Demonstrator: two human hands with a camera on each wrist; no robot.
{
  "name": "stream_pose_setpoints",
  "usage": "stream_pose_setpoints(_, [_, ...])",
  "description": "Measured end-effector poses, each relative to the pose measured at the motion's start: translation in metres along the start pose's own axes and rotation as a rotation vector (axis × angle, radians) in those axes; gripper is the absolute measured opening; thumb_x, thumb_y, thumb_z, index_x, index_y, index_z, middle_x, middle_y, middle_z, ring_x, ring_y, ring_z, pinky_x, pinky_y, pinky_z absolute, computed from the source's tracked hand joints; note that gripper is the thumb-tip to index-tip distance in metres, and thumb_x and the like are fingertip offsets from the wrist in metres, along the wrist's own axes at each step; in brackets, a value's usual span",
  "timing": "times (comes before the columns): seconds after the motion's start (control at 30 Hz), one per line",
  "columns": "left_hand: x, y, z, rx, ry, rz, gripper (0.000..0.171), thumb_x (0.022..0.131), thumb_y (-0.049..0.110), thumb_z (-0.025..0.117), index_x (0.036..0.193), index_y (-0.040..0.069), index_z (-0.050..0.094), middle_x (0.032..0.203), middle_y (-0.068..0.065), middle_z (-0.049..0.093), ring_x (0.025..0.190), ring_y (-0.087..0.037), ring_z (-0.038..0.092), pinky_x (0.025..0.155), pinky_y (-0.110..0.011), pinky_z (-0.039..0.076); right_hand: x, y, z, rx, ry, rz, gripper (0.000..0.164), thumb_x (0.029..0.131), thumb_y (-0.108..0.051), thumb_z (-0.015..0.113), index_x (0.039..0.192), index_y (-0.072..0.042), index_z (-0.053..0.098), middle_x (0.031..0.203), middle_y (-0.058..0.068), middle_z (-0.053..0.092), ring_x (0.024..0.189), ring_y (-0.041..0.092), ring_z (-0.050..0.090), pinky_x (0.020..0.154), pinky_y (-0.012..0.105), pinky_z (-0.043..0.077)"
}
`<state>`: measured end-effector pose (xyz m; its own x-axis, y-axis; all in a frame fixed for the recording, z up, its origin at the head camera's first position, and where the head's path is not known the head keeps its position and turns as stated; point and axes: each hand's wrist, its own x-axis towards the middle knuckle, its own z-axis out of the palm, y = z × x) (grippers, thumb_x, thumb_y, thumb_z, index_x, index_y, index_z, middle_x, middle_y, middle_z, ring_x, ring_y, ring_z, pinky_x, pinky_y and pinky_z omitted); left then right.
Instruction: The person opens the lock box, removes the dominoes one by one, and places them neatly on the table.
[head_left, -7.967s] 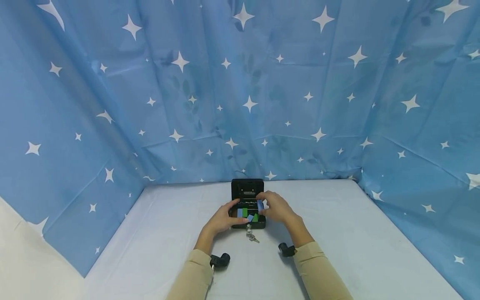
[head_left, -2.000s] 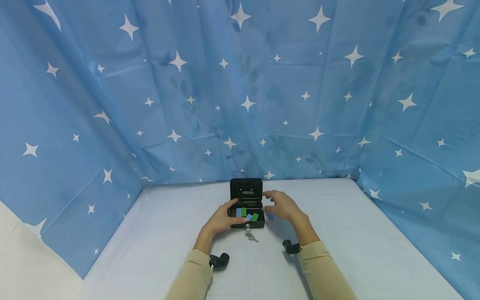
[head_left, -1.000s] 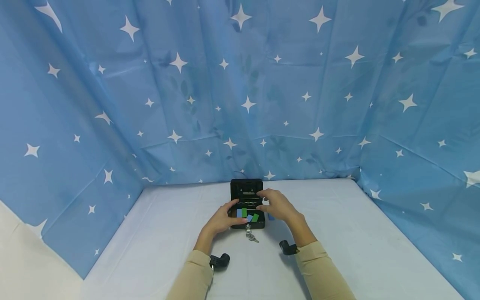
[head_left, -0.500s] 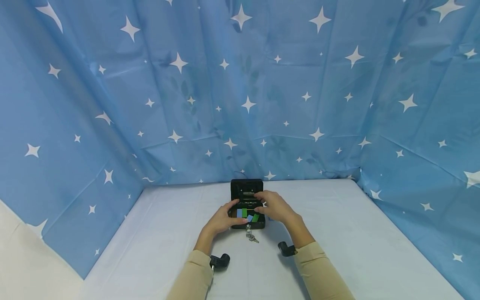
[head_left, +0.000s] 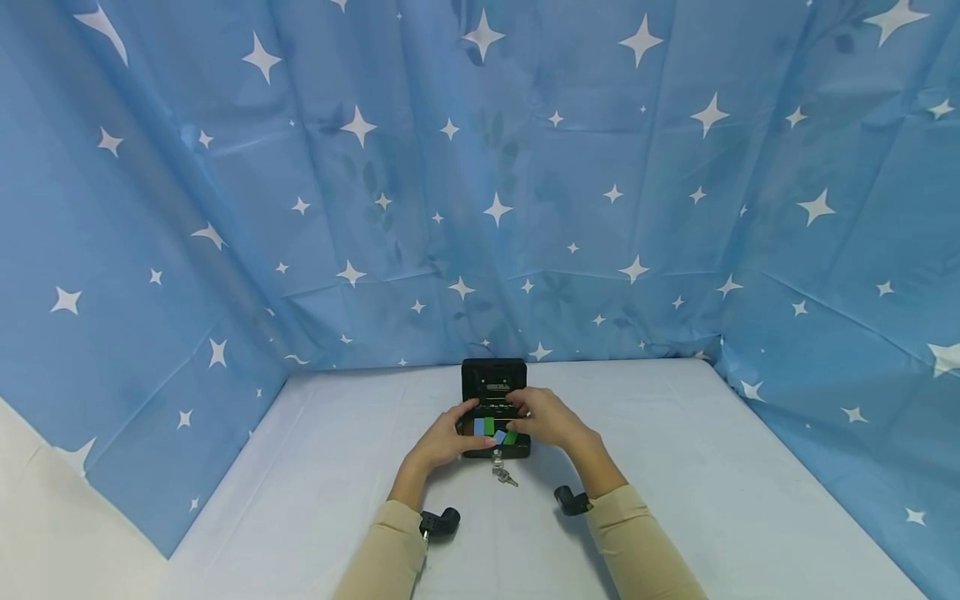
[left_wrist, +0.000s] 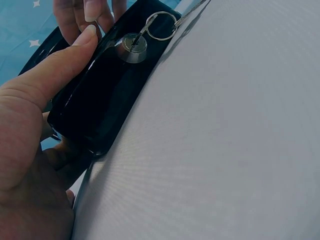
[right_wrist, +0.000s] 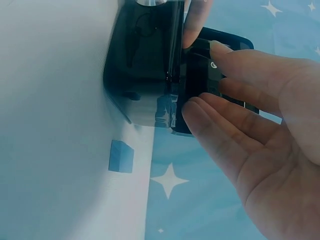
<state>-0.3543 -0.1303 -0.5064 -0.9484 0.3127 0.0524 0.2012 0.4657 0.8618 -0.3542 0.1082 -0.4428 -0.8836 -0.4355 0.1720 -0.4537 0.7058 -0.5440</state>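
1. Black, smooth and glossy, the box (head_left: 519,451) was set on the white worktop (head_left: 262,517), its lid (head_left: 493,371) raised at the back; blocks were lodged inside.
2. By the left hand (head_left: 439,437) the left end of the box was gripped, thumb laid along the front rim, so that it was apparently being steadied.
3. By the right hand (head_left: 553,417) the box's right side was reached over, thumb and fingers spread moderately apart; nothing was seen held between them, and whether the nearest block was touched could not be told.
4. The step in hand was judged to be the picking or arranging of blocks inside the box. For the next move, a narrowed pinch on one block was thought to be called for, with the box kept braced.
5. Flat-faced, matt blocks were seen within: a blue block (head_left: 478,427) and a green block (head_left: 489,426) side by side at the left, and a tilted blue block (head_left: 499,437) near a slanted green block (head_left: 511,437), partly covered by the right hand.
6. Outside, a loose blue block (right_wrist: 121,156) was left on the worktop, beside the box's right end.
7. Shiny metal was shown by the round lock (left_wrist: 132,47) and the thin key ring (left_wrist: 161,26) hung at it.
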Motion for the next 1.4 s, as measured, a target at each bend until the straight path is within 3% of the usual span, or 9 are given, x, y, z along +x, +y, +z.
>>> stream_pose_setpoints(0.47, [0.0, -0.002, 0.001, -0.021, -0.009, 0.005, 0.093, 0.083, 0.048, 0.086, 0.161, 0.021, 0.041, 0.165, -0.018, 0.037, 0.153, -0.04, 0.033, 0.119, -0.067, 0.032, -0.001, 0.002, 0.002, -0.027, -0.031, -0.001, 0.049, 0.087, -0.005, 0.084, 0.133, 0.001, 0.068, 0.125, 0.02, 0.071, 0.101, 0.026, 0.073, 0.085, 0.041, 0.061])
stream_pose_setpoints(1.2, [0.0, -0.001, 0.0, -0.016, 0.003, 0.009, 0.093, 0.084, 0.047, 0.086, 0.161, 0.02, 0.041, 0.164, -0.019, 0.039, 0.151, -0.04, 0.036, 0.118, -0.066, 0.033, -0.001, -0.006, 0.004, -0.064, -0.073, 0.052, 0.044, 0.087, -0.01, 0.084, 0.128, 0.003, 0.071, 0.123, 0.018, 0.073, 0.1, 0.026, 0.074, 0.088, 0.045, 0.061])
stream_pose_setpoints(1.4, [0.0, -0.001, 0.0, -0.014, -0.001, 0.004, 0.093, 0.084, 0.046, 0.086, 0.161, 0.02, 0.041, 0.164, -0.019, 0.038, 0.152, -0.04, 0.035, 0.119, -0.065, 0.033, -0.001, -0.009, 0.009, -0.076, -0.091, 0.062, 0.04, 0.087, -0.008, 0.084, 0.124, 0.003, 0.073, 0.112, 0.016, 0.076, 0.084, 0.017, 0.07, 0.077, 0.04, 0.061])
